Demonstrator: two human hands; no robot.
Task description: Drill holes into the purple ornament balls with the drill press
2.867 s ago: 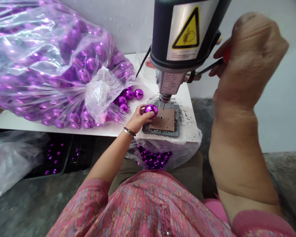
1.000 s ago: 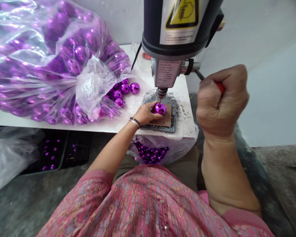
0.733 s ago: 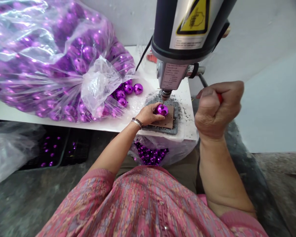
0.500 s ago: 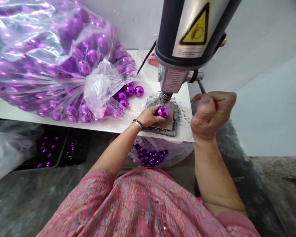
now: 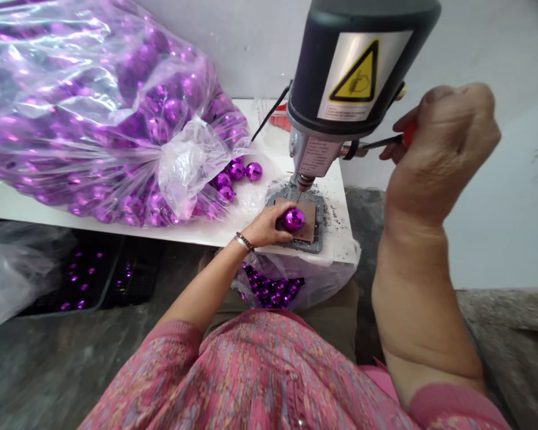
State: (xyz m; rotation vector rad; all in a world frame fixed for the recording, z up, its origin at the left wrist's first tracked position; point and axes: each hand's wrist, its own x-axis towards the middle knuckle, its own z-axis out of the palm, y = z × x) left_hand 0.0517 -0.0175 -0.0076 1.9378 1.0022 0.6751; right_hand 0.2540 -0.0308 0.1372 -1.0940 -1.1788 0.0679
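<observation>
My left hand (image 5: 269,226) grips a shiny purple mirror ball ornament (image 5: 293,219) between thumb and fingers. The ball is over a brown board (image 5: 308,222) on the grey base (image 5: 314,246) of a small drill press (image 5: 354,71). Just above the ball hangs the thin drill bit (image 5: 300,196), apart from it. Raised at the right, my right hand (image 5: 443,140) is closed around the red-knobbed feed lever (image 5: 392,141) of the press. Dark shavings lie scattered around the base.
A large clear plastic bag (image 5: 116,119) full of purple balls covers the left of the white table (image 5: 197,234). Several loose balls (image 5: 237,169) lie beside it. Another bag (image 5: 273,285) of purple balls hangs below the front edge. Dark crates (image 5: 89,278) stand on the floor.
My right hand has swung up and to the right with the lever, and the drill bit has risen off the ball. My left hand has drawn the ball slightly toward me.
</observation>
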